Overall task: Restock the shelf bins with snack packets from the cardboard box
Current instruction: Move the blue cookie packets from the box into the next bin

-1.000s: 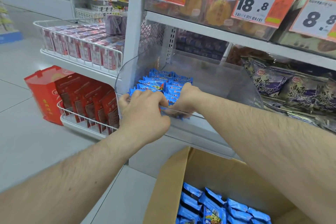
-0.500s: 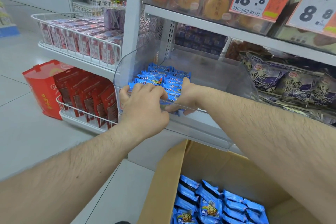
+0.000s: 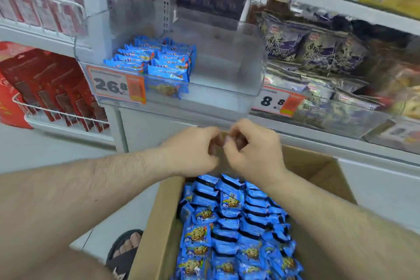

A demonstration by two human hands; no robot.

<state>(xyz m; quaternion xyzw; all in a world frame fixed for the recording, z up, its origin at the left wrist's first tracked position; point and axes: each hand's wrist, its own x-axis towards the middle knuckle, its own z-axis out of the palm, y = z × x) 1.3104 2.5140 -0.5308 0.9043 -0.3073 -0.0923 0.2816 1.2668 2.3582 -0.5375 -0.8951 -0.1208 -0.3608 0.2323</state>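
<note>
Two shelf tiers fill the upper view, and the clear bin (image 3: 227, 57) on the lower tier serves as the landmark. Below the bin and toward the viewer stands the open cardboard box (image 3: 156, 223), its far edge just under the shelf's front lip and its left wall reaching down to the bottom of the view. Blue snack packets (image 3: 229, 223) lie packed across the box's left and middle; bare cardboard shows along its right side and far right corner. Inside the bin, a smaller stack of the same blue packets (image 3: 159, 61) sits against the left wall, reaching the front rim, while the bin's right half is open floor. Right of the bin lie dark purple bags (image 3: 318, 50); left of it, red cartons (image 3: 52, 84) stand in a wire basket. A 26.8 price tag (image 3: 116, 85) hangs on the bin's front left edge. Below the bin's front rim, over the box's far edge, the left hand (image 3: 193, 150) and right hand (image 3: 252, 150) hover nearly touching, fingers curled in, gripping nothing visible, though motion blur hides detail.
</note>
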